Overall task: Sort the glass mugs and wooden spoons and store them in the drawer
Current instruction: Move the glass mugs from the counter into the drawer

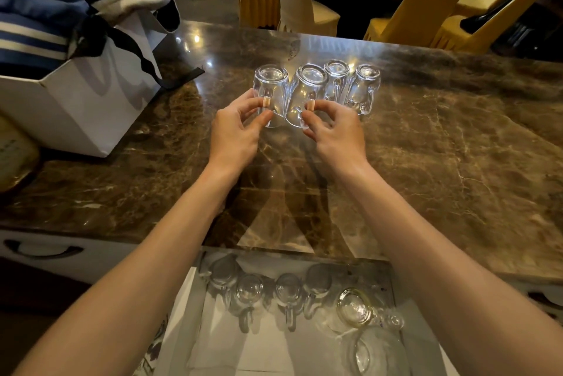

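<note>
Several clear glass mugs stand upside down in a row on the brown marble counter (426, 147). My left hand (236, 128) pinches the handle of the leftmost mug (271, 86). My right hand (338, 128) pinches the handle of the second mug (307, 86). Two more mugs (336, 77) (365, 86) stand to the right, untouched. Below the counter edge the open drawer (195, 299) holds several upturned glass mugs (288, 290) in a row and other glassware (355, 307) at its right. No wooden spoons are in view.
A white paper bag (88, 107) with folded blue and white cloth stands at the counter's left. A closed drawer with a dark handle (42, 249) is at lower left. Yellow-covered chairs (423, 10) stand beyond the counter's far edge.
</note>
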Motion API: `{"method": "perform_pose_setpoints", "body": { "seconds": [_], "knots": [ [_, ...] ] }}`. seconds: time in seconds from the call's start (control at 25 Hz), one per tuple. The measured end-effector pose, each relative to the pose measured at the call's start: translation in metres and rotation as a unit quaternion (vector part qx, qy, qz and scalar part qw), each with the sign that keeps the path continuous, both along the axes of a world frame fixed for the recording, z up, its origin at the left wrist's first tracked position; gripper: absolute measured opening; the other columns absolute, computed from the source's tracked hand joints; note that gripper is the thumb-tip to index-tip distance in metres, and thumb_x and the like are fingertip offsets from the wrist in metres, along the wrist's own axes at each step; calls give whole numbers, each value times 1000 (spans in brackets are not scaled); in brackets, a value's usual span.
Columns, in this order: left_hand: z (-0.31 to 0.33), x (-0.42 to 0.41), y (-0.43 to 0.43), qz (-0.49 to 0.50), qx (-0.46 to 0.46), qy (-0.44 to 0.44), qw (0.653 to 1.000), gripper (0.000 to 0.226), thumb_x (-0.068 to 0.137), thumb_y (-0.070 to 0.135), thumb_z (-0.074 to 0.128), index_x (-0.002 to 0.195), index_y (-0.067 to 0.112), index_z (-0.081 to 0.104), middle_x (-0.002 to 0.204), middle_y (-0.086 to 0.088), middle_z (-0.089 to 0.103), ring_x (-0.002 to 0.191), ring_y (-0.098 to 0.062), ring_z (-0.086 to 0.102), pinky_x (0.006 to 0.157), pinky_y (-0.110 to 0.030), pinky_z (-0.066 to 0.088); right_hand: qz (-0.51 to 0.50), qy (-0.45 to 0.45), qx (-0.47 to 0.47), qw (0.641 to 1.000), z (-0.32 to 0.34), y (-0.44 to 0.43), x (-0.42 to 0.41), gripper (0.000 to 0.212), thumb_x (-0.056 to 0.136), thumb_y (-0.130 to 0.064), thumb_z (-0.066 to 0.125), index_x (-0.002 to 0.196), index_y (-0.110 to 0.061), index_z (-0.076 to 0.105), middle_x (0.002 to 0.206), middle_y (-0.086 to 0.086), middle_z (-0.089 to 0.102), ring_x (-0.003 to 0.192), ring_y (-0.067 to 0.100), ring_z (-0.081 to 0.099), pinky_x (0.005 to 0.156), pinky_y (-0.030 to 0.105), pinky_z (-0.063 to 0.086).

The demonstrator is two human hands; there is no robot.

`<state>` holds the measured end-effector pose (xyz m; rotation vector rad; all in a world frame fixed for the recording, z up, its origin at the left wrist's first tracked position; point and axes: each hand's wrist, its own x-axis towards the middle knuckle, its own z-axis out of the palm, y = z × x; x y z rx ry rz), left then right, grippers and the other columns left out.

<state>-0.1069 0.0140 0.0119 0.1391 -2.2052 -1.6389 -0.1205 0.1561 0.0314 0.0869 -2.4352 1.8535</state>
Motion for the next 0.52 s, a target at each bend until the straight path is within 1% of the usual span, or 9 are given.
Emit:
{"method": "perform_pose_setpoints", "body": {
  "seconds": [0.08,0.16,0.2,0.24,0.28,0.32,0.4,0.48,0.52],
  "knots": [
    [1,12,0,3,2,-1,1000,30,85,8,65,115,7,65,136,-4,52,120,-13,54,98,-17,43,9,-1,-8,1000,2,2,13,9,89,-10,62,98,-9,65,92,-3,66,88,11,68,81,43,57],
    [1,23,-3,8,3,1,1000,30,85,8,65,115,8,65,133,0,53,120,-13,54,98,-15,43,12,-3,-3,1000,4,1,24,10,89,-11,62,98,-9,65,87,-4,67,89,28,69,80,51,55],
    [2,28,-4,11,5,0,1000,29,85,9,65,115,9,65,134,-1,53,120,-12,54,98,-17,43,14,-4,1,1000,5,0,30,10,90,-12,62,98,-9,66,83,-6,66,89,37,67,79,56,53],
    [2,34,-5,13,8,-3,1000,29,85,9,65,115,9,65,135,-3,53,120,-12,54,99,-19,44,17,-3,4,1000,5,0,35,10,90,-12,62,98,-8,66,80,-9,66,88,39,66,77,58,53],
    [3,39,-5,13,13,-3,1000,29,85,9,65,115,9,65,136,-5,53,120,-11,54,99,-19,44,21,-1,6,1000,6,1,40,11,90,-12,62,98,-8,66,81,-11,66,86,34,68,77,56,53],
    [4,44,-6,11,17,-1,1000,29,85,8,65,115,9,65,136,-5,53,119,-10,54,98,-18,44,25,0,8,1000,6,1,45,11,89,-12,62,98,-7,67,83,-12,66,85,24,70,78,52,55],
    [8,53,-8,11,19,5,1000,30,85,8,65,115,9,65,134,-2,53,118,-8,54,95,-14,44,34,5,8,999,8,3,54,11,89,-12,62,98,-7,67,91,-8,69,88,11,69,82,44,56],
    [12,62,-9,11,22,8,1000,32,85,8,65,117,9,63,135,0,53,119,-9,54,97,-18,45,35,6,3,999,11,4,62,13,89,-13,63,99,-7,67,104,-1,69,91,10,68,85,39,56],
    [14,67,-10,12,26,9,1000,33,85,8,65,118,8,63,135,-1,52,120,-9,53,98,-20,45,36,9,4,999,14,5,67,14,89,-13,63,101,-7,67,105,-2,69,92,10,68,86,38,56]
  ]
}}
